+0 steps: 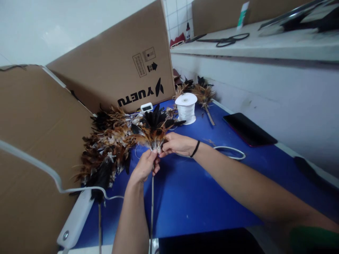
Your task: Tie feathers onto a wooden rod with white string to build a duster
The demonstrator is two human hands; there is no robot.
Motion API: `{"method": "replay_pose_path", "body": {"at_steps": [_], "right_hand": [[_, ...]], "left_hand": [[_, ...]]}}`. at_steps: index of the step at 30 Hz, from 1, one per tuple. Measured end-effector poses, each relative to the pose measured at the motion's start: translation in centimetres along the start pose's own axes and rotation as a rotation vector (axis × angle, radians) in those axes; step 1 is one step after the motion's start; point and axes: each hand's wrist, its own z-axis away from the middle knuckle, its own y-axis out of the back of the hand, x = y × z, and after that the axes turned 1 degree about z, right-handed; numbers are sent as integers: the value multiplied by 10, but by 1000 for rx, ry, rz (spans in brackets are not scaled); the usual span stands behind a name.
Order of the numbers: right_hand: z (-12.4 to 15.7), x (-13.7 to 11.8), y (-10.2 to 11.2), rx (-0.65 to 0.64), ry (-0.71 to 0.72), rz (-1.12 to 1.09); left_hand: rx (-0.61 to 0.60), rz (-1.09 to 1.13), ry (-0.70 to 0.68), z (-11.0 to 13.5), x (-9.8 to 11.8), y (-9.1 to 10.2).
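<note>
In the head view a feather duster with brown and black feathers stands over the blue table, its thin stick running down toward me. My left hand is closed round the stick just under the feathers. Pinched at the base of the feathers are the fingers of my right hand, which wears a black band at the wrist. What lies between those right fingertips, beyond the feather ends, is too small to make out. A heap of similar feathers lies to the left, and a white spool stands behind my right hand.
Large cardboard boxes wall off the back and left. A dark tablet or phone lies at right on the blue table. Scissors rest on the shelf above. A white cable crosses at left; another feather duster lies behind the spool.
</note>
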Motion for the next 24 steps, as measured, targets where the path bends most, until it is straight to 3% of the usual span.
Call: {"method": "replay_pose_path", "body": {"at_steps": [3,10,18,24], "right_hand": [[1,1,4,-41,3,-16],[-4,10,7,42,28,-1],[-10,17,11,60,222,154],[-10,18,13,25,246,147]], "left_hand": [[-12,-18,-6,-1,-1,1],[-74,34,9,1,-1,3],[-143,155,40,2,1,7],[-190,290,36,1,3,7]]}}
